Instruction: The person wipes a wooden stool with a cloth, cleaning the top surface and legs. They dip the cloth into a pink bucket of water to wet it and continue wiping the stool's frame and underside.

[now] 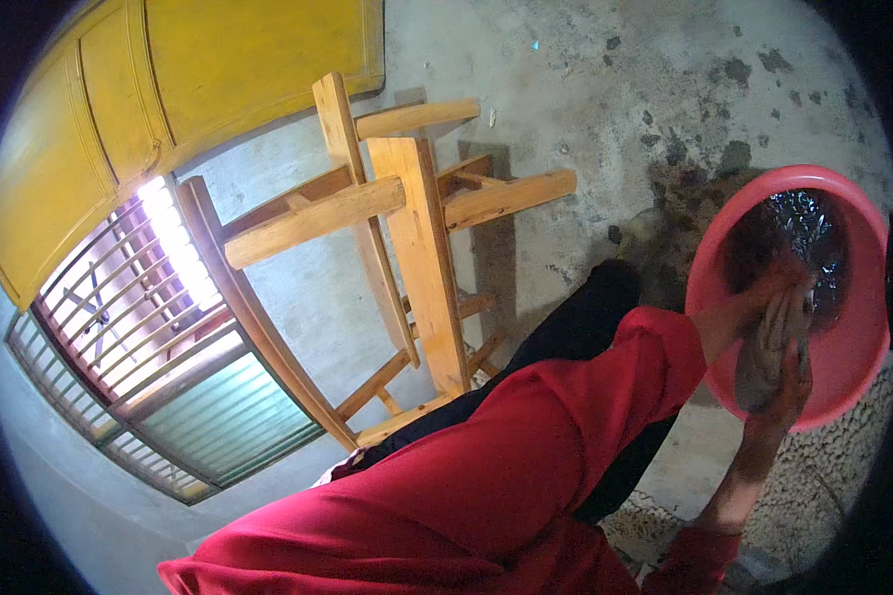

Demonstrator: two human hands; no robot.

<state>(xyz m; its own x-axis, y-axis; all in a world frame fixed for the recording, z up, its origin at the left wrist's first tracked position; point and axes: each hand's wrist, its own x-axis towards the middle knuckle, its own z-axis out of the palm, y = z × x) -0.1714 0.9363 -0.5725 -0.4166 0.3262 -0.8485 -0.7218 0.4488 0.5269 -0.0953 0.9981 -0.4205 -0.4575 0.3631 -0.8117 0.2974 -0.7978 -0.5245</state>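
Note:
A pink plastic basin [785, 178] with dark, glinting water [811, 216] in it stands at the right of the view. Over its near half, a wet grey-brown cloth [763, 361] is bunched between both hands. My left hand [785, 279], at the end of a rolled-up red sleeve, grips the cloth's upper end just above the water and is slightly blurred. Lower down, my right hand [789, 383] holds the other part of the cloth near the basin's rim, its fingers partly hidden by shade and cloth.
Wooden benches [417, 253] stand on the concrete floor [565, 89], which has dark wet spots beside the basin. A yellow panelled surface [253, 59] and a barred window [126, 297] lie to the left. Rough pebbled ground [818, 468] borders the basin. My dark-clad legs are close by.

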